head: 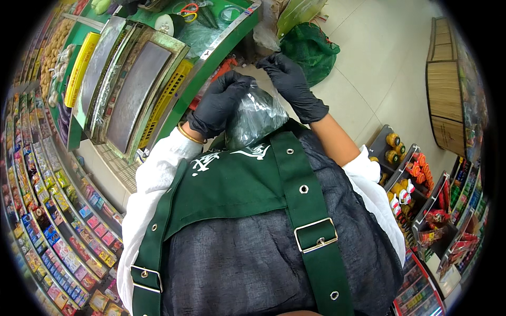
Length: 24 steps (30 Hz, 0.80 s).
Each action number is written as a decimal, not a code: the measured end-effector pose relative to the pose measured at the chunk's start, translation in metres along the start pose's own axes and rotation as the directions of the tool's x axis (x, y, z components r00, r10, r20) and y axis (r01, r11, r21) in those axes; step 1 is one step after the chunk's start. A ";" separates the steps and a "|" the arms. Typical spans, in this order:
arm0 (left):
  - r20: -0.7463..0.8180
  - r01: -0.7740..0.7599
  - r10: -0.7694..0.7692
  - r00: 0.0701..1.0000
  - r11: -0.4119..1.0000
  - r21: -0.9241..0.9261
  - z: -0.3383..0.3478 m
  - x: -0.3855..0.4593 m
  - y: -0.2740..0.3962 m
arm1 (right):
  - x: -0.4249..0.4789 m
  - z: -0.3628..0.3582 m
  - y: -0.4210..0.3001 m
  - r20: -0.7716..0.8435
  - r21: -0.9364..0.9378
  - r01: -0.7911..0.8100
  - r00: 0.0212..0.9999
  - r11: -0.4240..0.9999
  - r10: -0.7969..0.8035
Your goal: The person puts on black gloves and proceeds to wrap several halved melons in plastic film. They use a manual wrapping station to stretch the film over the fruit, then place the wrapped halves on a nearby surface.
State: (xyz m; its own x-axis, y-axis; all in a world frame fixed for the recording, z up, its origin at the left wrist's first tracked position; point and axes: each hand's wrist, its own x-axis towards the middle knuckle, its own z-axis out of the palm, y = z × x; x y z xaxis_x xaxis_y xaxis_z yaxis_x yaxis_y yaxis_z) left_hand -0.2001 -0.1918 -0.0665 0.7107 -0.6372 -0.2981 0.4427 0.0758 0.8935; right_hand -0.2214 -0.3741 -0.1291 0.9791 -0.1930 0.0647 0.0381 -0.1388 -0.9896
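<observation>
Both hands wear black gloves and are raised in front of a green apron (pixel 233 185). My left hand (pixel 223 100) pinches the gathered top of a clear plastic bag (pixel 255 114) that hangs against the apron. What the bag holds looks dark, but I cannot tell what it is. Up and to the right of the bag is my right hand (pixel 286 85), its thumb and fingertips pinched together near a thin, see-through piece of plastic. Whether that piece belongs to the same bag is unclear.
A film-wrapping machine (pixel 138 94) stands at the left on a green counter (pixel 227 39), near scissors (pixel 189 12) and a cut winter melon (pixel 164 24). A green mesh bag (pixel 312 53) lies on the tiled floor beyond my right hand. Stocked shelves (pixel 51 221) line both sides.
</observation>
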 end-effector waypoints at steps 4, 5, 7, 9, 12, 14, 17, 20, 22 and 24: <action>-0.096 0.007 -0.005 0.995 1.000 0.022 -0.015 0.006 -0.020 | -0.009 0.011 0.022 0.327 0.057 -0.222 0.925 0.973 0.192; -0.112 -0.003 0.006 0.994 1.000 0.026 -0.018 0.007 -0.025 | -0.012 0.010 0.026 0.397 0.084 -0.223 0.901 0.971 0.173; -0.150 -0.011 0.003 0.989 0.999 -0.048 -0.009 0.006 -0.020 | -0.016 0.009 0.024 0.533 0.135 -0.229 0.837 0.964 0.124; -0.164 -0.018 0.005 0.987 0.997 -0.080 -0.007 0.006 -0.020 | -0.016 0.007 0.025 0.562 0.008 -0.023 0.827 1.000 0.014; -0.174 -0.039 0.044 0.984 0.999 0.032 -0.011 0.007 -0.024 | -0.019 0.006 0.029 0.603 -0.044 0.142 0.793 0.989 -0.087; -0.209 -0.062 0.114 0.971 0.969 0.237 -0.013 0.006 -0.026 | -0.022 0.006 0.028 0.586 0.122 -0.026 0.809 0.992 -0.051; -0.172 -0.249 0.293 0.940 0.939 0.238 0.000 0.006 -0.022 | -0.034 0.006 0.004 0.579 0.415 -0.448 0.801 0.792 0.150; 0.067 -0.063 0.056 0.996 0.993 0.098 -0.009 0.001 -0.015 | -0.036 0.003 0.004 0.625 0.353 -0.570 0.734 0.742 0.267; 0.095 -0.098 0.091 0.991 0.993 0.067 -0.010 0.001 -0.020 | -0.032 0.004 0.016 0.649 0.274 -0.595 0.694 0.756 0.311; 0.093 -0.113 0.101 0.990 0.986 0.125 -0.015 0.003 -0.025 | -0.020 0.006 0.055 0.499 -0.192 -0.150 0.836 0.970 0.228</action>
State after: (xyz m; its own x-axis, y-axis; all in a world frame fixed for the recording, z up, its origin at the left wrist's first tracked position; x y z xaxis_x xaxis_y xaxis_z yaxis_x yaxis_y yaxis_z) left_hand -0.2008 -0.1846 -0.0950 0.6976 -0.6951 -0.1735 0.2879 0.0502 0.9564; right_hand -0.2374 -0.3723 -0.1854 0.9271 0.2912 -0.2359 -0.1487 -0.2919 -0.9448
